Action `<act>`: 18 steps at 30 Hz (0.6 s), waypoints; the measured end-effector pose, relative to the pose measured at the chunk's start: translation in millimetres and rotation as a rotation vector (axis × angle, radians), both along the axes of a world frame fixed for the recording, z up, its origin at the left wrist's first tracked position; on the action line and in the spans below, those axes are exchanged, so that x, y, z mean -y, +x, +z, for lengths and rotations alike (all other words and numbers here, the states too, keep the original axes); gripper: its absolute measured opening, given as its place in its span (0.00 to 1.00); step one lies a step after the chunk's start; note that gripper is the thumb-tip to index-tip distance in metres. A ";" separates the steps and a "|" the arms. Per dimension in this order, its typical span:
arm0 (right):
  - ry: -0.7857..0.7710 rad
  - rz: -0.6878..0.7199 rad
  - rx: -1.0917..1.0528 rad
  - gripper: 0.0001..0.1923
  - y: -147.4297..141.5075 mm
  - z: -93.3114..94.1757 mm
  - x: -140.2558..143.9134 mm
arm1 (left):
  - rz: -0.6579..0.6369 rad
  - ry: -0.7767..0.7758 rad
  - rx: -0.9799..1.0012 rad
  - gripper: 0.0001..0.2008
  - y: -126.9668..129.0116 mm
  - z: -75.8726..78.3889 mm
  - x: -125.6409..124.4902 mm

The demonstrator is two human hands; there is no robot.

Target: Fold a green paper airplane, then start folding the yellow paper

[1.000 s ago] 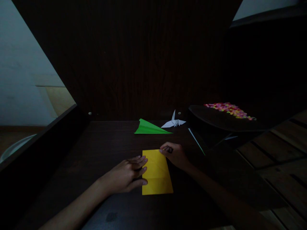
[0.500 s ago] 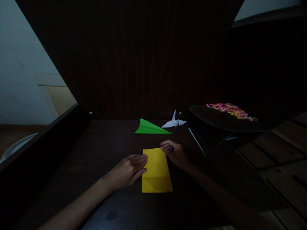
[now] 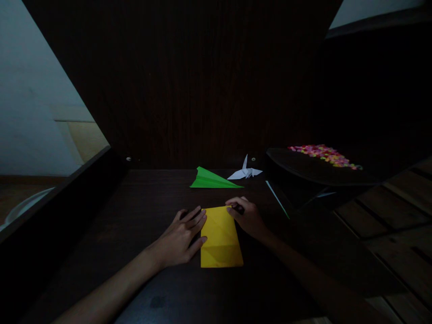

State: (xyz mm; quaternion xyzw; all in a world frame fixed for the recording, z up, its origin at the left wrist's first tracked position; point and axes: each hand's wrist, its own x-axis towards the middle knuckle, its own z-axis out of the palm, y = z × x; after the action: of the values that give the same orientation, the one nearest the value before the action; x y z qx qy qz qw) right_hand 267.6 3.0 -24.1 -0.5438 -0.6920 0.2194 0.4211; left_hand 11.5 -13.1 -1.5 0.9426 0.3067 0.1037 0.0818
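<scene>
Yellow creased paper rectangle (image 3: 220, 238) on dark wood

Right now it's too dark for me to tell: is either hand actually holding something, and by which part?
Neither lifts anything. The left hand rests its fingers on the left edge of the yellow paper; the right hand presses its far right corner on the table.

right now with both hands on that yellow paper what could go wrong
1. The left hand only touches the left edge of the yellow paper, so the sheet may slip on the dark table and crease crooked.
2. The right hand presses just the far right corner; that corner could crumple.
3. The light is dim, so edges may be misaligned unnoticed.
</scene>
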 end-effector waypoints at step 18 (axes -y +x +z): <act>-0.603 0.288 -0.645 0.18 -12.7 13.8 9.9 | 0.162 -0.124 0.110 0.35 -0.6 -10.4 -4.2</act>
State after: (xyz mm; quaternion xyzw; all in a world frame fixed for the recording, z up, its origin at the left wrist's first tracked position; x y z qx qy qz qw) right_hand 254.8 -6.9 -10.3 -0.4444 -0.4994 0.6250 0.4032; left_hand 10.8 -8.9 -11.9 0.9007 0.3829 0.1424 0.1481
